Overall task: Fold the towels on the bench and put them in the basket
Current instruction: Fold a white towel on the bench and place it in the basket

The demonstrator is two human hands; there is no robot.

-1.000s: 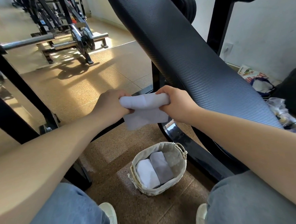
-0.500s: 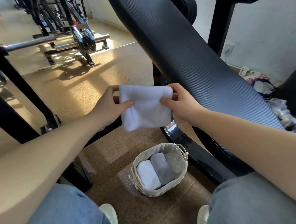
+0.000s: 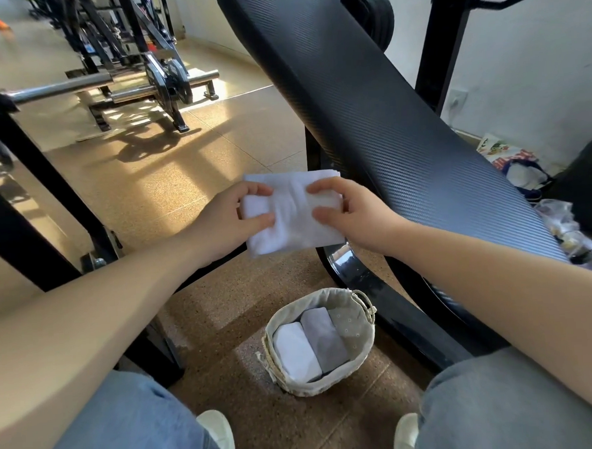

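A white towel (image 3: pixel 292 221), folded into a small rectangle, hangs in the air in front of me. My left hand (image 3: pixel 231 221) pinches its left edge and my right hand (image 3: pixel 350 211) pinches its right edge, thumbs on the near face. Below it on the floor stands a small woven basket (image 3: pixel 360 365) with a cloth lining. A folded white towel (image 3: pixel 296 351) and a folded grey towel (image 3: pixel 324 339) lie side by side inside the basket. The black padded bench (image 3: pixel 366 93) slopes up to the right of my hands, with no towel visible on it.
A black steel frame post (image 3: pixel 41 176) rises on the left. A barbell rack (image 3: pixel 133 85) stands on the tan floor further back. Bags and wrappers (image 3: pixel 540 194) lie by the wall at right. My knees and shoes frame the basket.
The towel went from bunched between my fists to a flat folded rectangle. Both hands now hold it slightly lower, with the thumbs nearer the middle.
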